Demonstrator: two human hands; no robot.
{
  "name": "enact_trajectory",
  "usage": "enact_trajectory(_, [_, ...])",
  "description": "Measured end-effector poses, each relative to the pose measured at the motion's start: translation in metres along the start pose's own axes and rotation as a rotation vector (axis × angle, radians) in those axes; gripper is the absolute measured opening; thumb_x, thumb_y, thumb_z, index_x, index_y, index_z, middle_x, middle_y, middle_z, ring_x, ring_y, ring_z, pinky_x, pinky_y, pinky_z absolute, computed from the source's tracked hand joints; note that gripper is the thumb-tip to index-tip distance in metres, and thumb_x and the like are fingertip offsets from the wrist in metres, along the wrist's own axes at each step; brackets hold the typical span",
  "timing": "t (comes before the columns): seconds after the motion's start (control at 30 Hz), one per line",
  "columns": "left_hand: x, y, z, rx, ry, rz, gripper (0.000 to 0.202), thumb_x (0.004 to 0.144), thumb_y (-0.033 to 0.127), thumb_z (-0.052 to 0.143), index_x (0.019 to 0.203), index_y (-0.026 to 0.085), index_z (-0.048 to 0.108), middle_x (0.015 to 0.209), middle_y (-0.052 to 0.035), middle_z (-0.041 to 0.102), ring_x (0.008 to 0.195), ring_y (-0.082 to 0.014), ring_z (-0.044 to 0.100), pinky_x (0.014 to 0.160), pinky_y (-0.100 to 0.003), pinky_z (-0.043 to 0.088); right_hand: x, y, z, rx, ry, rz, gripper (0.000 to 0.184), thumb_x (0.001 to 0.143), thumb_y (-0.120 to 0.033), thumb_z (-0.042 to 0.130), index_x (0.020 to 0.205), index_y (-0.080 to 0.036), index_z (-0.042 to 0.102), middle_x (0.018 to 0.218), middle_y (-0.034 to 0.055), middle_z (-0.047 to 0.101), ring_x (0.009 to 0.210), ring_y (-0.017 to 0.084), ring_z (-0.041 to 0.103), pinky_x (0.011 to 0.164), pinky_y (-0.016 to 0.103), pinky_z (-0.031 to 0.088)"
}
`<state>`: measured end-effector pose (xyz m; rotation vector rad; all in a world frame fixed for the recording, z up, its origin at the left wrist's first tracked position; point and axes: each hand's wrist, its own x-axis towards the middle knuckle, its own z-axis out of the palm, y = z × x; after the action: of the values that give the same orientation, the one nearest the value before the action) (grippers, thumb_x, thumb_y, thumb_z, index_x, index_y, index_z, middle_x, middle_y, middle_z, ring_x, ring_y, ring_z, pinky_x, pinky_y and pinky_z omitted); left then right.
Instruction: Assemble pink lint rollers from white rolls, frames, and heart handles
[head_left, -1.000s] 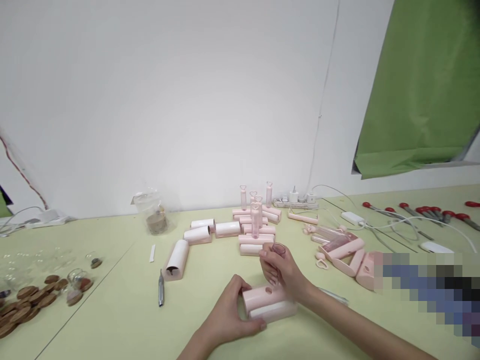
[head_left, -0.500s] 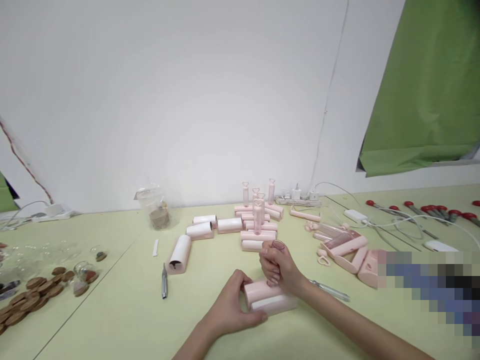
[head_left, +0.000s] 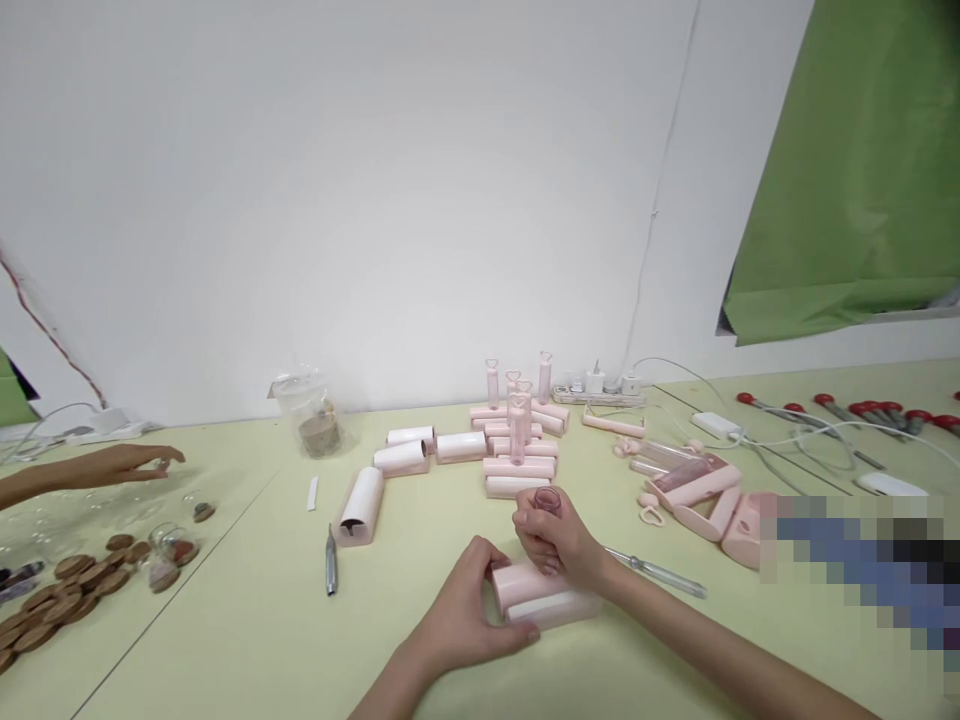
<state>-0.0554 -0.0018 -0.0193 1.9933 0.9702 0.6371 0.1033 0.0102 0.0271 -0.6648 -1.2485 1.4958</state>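
Observation:
My left hand point(head_left: 469, 618) is wrapped round the left end of a pink-and-white plastic case point(head_left: 519, 588) lying on the table, thumb along its near side. Above the case, my right hand point(head_left: 561, 540) is closed in a fist round a clear pinkish tube point(head_left: 547, 496), whose round rim shows above the fingers. The tube stands upright over the case; my fist hides its lower end. Just beyond my fist lie stacked pink cases point(head_left: 519, 466), with several heart-topped tubes point(head_left: 517, 428) standing in them. A screwdriver with a clear handle point(head_left: 667, 577) lies right of my right wrist.
White-topped cases point(head_left: 361, 505) and a metal pen-like tool point(head_left: 331, 565) lie to the left. Pink parts point(head_left: 705, 490), cables and red-ended rods point(head_left: 870, 408) are at right. Wooden discs point(head_left: 64, 600) lie at far left, below another person's hand point(head_left: 127, 462). A plastic bag point(head_left: 311, 405) stands behind.
Another person's hand has come in from the left edge, over the glass pieces. My hands keep nearly the same hold on the case and tube; the view has shifted slightly.

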Motion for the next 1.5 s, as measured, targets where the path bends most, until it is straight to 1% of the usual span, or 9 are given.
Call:
enact_trajectory(0.4, [-0.002,-0.003,0.006,-0.102,0.029,0.002,0.048,0.066,0.028,0.063,0.108,0.02,0.041,0.109,-0.0065,0.047,0.102,-0.0228,0.044,0.087,-0.033,0.035,-0.006,0.011,0.001,-0.144,0.012,-0.075,0.034,0.066,-0.029,0.058,0.045,-0.02,0.032,0.03,-0.0117,0.029,0.027,0.002,0.02,0.029,0.017,0.014])
enact_trajectory(0.67, [-0.001,-0.003,-0.002,-0.11,-0.04,0.047,0.047,0.064,0.024,0.063,0.106,0.019,0.042,0.107,-0.0046,0.047,0.1,-0.0211,0.044,0.087,-0.031,0.035,-0.004,0.002,-0.006,-0.232,-0.188,0.038,0.036,0.068,-0.035,0.058,0.046,-0.021,0.032,0.034,-0.0114,0.032,0.032,0.006,0.038,0.051,0.026,0.041])
enact_trajectory(0.77, [-0.003,-0.001,0.0,-0.117,-0.036,0.013,0.047,0.065,0.022,0.061,0.108,0.02,0.04,0.107,-0.004,0.048,0.1,-0.0207,0.045,0.088,-0.031,0.034,-0.012,-0.018,-0.014,-0.326,-0.215,-0.012,0.025,0.064,-0.038,0.065,0.067,-0.018,0.051,0.061,-0.0025,0.055,0.06,0.012,0.054,0.062,0.027,0.044])
enact_trajectory(0.87, [-0.005,-0.001,-0.001,-0.12,-0.042,-0.064,0.049,0.065,0.022,0.06,0.109,0.021,0.038,0.104,-0.0026,0.049,0.098,-0.0202,0.047,0.088,-0.031,0.034,-0.026,-0.046,-0.039,-0.545,-0.117,-0.147,0.038,0.073,-0.046,0.055,0.1,-0.019,0.048,0.097,0.0057,0.055,0.09,0.018,0.053,0.079,0.032,0.042])
enact_trajectory(1.0, [0.0,-0.003,-0.01,-0.112,-0.123,-0.174,0.084,0.053,0.027,0.071,0.123,0.021,0.023,0.114,-0.007,0.043,0.103,-0.0233,0.045,0.092,-0.033,0.032,-0.042,-0.072,-0.098,-1.276,0.089,-0.209,0.02,0.085,-0.03,0.035,0.092,-0.02,0.051,0.096,0.0081,0.058,0.091,0.02,0.053,0.082,0.036,0.04])
enact_trajectory(1.1, [0.01,0.005,-0.016,-0.131,-0.049,-0.113,0.101,0.048,0.03,0.074,0.127,0.019,0.013,0.121,-0.0121,0.037,0.116,-0.0266,0.035,0.097,-0.036,0.026,-0.049,-0.071,-0.138,-1.651,-0.029,-0.157,0.026,0.072,-0.011,0.044,0.091,-0.021,0.058,0.104,0.0082,0.06,0.102,0.025,0.048,0.09,0.042,0.031])
enact_trajectory(1.2, [0.023,0.031,-0.016,-0.17,0.169,0.027,0.091,0.055,0.035,0.07,0.127,0.021,0.016,0.125,-0.0123,0.036,0.121,-0.0256,0.029,0.098,-0.038,0.023,-0.05,-0.056,-0.158,-1.687,-0.107,-0.132,0.031,0.062,-0.005,0.048,0.084,-0.02,0.063,0.104,0.0089,0.062,0.103,0.028,0.048,0.091,0.044,0.028])
enact_trajectory(1.4, [0.053,0.079,0.006,-0.293,0.206,0.167,0.037,0.059,0.034,0.07,0.089,0.018,0.055,0.09,-0.0041,0.061,0.09,-0.0194,0.054,0.081,-0.029,0.038,-0.041,-0.042,-0.159,-1.667,-0.037,-0.133,0.022,0.074,-0.014,0.043,0.058,-0.018,0.058,0.063,0.0094,0.063,0.071,0.026,0.056,0.073,0.045,0.037])
enact_trajectory(1.5, [0.065,0.076,0.022,-0.562,0.133,0.07,0.032,0.063,0.041,0.063,0.053,0.018,0.043,0.042,0.0055,0.048,0.042,-0.0095,0.048,0.046,-0.021,0.039,-0.032,-0.053,-0.132,-1.523,0.029,-0.157,0.022,0.083,-0.031,0.041,0.077,-0.019,0.059,0.075,0.0075,0.064,0.071,0.022,0.057,0.067,0.036,0.042])
